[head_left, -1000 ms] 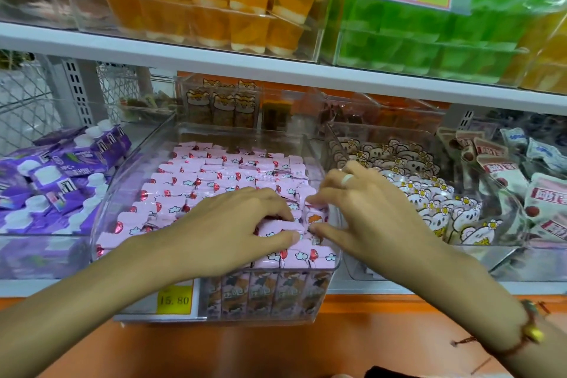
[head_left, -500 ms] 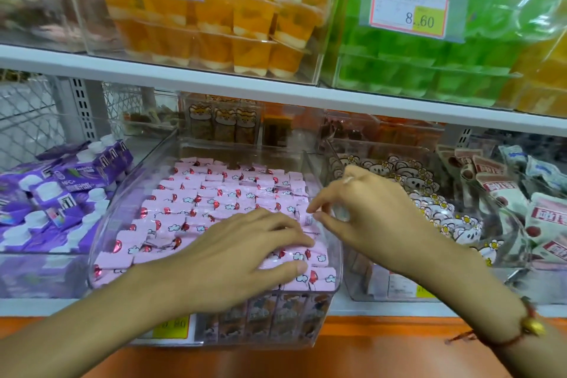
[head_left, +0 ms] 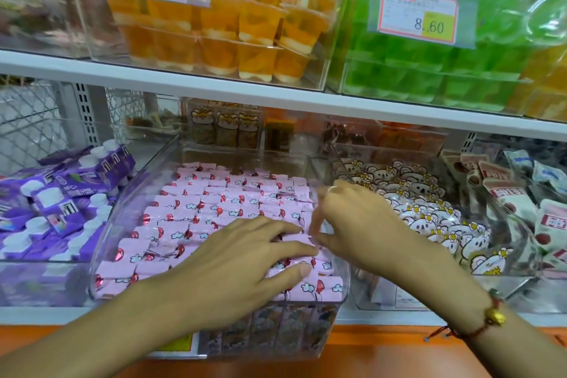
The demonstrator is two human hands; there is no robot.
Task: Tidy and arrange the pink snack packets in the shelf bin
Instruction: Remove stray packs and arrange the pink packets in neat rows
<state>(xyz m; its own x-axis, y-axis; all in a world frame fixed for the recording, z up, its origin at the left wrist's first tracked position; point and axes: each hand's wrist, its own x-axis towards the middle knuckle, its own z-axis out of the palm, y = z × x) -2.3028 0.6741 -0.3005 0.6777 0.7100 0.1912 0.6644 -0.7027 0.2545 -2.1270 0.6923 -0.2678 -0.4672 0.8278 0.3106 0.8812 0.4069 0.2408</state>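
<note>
Both hands have slid farther in. Left hand presses flat on the near pink packets, keeping them down in the clear bin, while right hand pinches one by the right wall.

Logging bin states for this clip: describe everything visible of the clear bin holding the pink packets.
The clear bin looks like transparent plastic with rounded corners, open on top. It sits on the lower shelf between the purple cartons and a bin of white cartoon packets. Pink packets fill it in rows nearly to the rim; more show through its front wall. The left hand rests flat on the front packets; the right hand reaches in at the bin's right side, fingers pointing down into the packets.
</note>
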